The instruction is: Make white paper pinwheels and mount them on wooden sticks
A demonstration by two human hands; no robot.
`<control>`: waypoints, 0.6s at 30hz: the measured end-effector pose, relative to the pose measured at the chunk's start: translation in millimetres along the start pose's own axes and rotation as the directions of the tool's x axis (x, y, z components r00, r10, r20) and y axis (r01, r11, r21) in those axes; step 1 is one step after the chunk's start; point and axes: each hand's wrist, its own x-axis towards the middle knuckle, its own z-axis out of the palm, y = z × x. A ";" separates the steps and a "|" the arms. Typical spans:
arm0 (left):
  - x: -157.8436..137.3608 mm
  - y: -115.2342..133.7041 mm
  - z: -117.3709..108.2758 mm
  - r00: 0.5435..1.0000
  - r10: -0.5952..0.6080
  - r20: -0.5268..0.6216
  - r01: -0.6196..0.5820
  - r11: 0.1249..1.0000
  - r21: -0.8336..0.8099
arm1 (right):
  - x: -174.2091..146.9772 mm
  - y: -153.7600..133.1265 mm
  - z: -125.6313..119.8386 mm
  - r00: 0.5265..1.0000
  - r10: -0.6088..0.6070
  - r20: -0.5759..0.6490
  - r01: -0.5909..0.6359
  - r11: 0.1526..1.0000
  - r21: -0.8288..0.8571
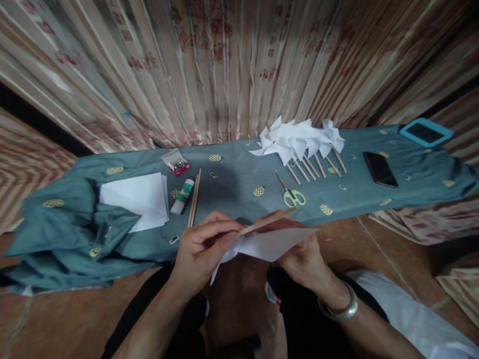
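Presently, the left hand (198,247) pinches a wooden stick (269,220) and white paper (275,244) together; the right hand (305,259) grips the paper's other side, fingers partly hidden; both items are held at the cloth-covered table's (243,164) near edge, near green-handled scissors (288,198)

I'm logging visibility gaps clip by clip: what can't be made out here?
In the head view:
Right hand: fingers partly hidden behind the white paper and wooden stick.
Stick's left end: covered by the left hand.
Exact number of pinwheels: they overlap.
Paper stack: lower-left corner under a fold of cloth.
Glue stick: label too small and blurred to read.
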 end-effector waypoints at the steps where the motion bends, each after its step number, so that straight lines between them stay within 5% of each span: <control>1: 0.0 -1.7 -0.9 0.999 -0.011 -0.032 0.011 1.000 0.002 | 0.0 -0.9 -0.3 0.999 -0.032 0.004 0.032 0.999 0.004; 7: 1.5 -12.2 -7.3 0.985 -0.015 -0.170 0.022 0.999 0.040 | -2.2 -4.7 -4.2 0.988 -0.150 0.024 0.150 0.989 -0.008; 18: -3.5 -21.7 -11.8 0.979 -0.112 -0.168 0.134 0.983 0.124 | 3.0 -3.8 -4.9 0.987 -0.142 -0.072 0.140 0.990 -0.031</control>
